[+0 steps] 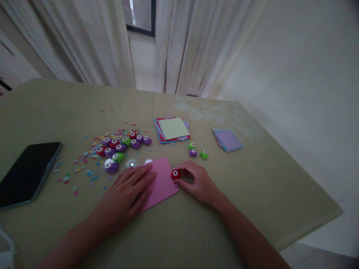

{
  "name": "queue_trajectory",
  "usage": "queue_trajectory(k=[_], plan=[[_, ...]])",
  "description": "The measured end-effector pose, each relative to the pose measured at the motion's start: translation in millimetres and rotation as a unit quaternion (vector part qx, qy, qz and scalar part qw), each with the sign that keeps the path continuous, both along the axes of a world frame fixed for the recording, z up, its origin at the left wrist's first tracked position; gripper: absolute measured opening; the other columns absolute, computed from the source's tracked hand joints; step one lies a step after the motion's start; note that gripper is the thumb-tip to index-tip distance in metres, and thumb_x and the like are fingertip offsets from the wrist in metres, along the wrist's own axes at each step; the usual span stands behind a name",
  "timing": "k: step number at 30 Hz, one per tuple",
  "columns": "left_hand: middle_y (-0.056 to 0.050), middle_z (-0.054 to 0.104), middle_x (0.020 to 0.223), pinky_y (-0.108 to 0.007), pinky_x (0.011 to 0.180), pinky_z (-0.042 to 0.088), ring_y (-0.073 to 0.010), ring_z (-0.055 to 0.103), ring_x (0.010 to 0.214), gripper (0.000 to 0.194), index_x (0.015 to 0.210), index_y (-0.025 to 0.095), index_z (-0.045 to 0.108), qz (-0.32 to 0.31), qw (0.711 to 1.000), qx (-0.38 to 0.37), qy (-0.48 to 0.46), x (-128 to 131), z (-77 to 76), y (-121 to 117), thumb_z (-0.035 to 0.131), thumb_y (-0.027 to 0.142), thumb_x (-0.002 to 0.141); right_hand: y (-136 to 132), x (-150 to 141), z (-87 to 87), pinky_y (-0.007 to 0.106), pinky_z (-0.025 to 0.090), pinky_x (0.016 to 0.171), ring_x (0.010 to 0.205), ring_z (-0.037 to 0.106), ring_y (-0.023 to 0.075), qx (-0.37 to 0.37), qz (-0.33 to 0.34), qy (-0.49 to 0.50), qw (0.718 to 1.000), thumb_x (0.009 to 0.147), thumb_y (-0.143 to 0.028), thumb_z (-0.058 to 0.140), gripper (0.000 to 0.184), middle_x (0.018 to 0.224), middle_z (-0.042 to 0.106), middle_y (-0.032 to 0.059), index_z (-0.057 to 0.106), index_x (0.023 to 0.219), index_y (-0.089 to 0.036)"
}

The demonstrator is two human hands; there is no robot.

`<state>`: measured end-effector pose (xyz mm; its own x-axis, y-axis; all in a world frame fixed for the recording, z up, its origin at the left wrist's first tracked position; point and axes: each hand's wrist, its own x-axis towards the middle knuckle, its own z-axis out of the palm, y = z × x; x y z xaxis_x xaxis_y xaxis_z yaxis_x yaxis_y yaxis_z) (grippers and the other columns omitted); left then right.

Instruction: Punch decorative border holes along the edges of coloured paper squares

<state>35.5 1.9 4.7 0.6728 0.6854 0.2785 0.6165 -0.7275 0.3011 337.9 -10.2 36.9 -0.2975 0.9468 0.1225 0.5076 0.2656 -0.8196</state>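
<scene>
A sheet of pink paper [162, 183] lies on the table, with a small punched hole showing near its right corner. Flat across its left part rests my left hand [130, 192], fingers stretched out. Between the thumb and index finger of my right hand [198, 181] is a small red craft punch [175, 174] with an eye on top, set at the paper's right edge. Just beyond that hand stand a purple punch [193, 152] and two green punches, one of them a green punch [204, 154] off to the right.
Several eye-topped punches [135, 144] cluster at left among scattered paper confetti [89, 173]. A stack of coloured paper [174, 128] lies at the back, and sheets with punched edges [228, 140] lie right. A dark tablet [29, 172] occupies the table's left side. Clear round pieces [131, 163] sit near my left hand.
</scene>
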Motion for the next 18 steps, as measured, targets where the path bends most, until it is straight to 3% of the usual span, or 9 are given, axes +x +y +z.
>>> queue_trajectory(k=[8, 18], plan=[[-0.005, 0.053, 0.167, -0.056, 0.119, 0.047, -0.0329, 0.052, 0.147, 0.046, 0.157, 0.034, 0.059, 0.011, 1.0, -0.016, -0.004, -2.6, -0.9, 1.8, 0.05, 0.045, 0.112, 1.8, 0.8, 3.5, 0.035, 0.054, 0.094, 0.102, 0.072, 0.0224, 0.022, 0.042, -0.014, 0.999, 0.096, -0.015, 0.077, 0.024, 0.111, 0.08, 0.0074, 0.078, 0.119, -0.021], [-0.003, 0.05, 0.17, -0.054, 0.128, 0.038, -0.0274, 0.051, 0.152, 0.049, 0.161, 0.037, 0.052, -0.028, 0.999, 0.004, 0.019, -6.7, -0.8, 1.8, 0.048, 0.032, 0.113, 2.5, 1.2, 4.5, 0.036, 0.056, 0.092, 0.1, 0.073, 0.0228, 0.013, 0.036, -0.008, 0.999, 0.096, -0.021, 0.078, 0.023, 0.11, 0.08, 0.0081, 0.078, 0.119, -0.021]])
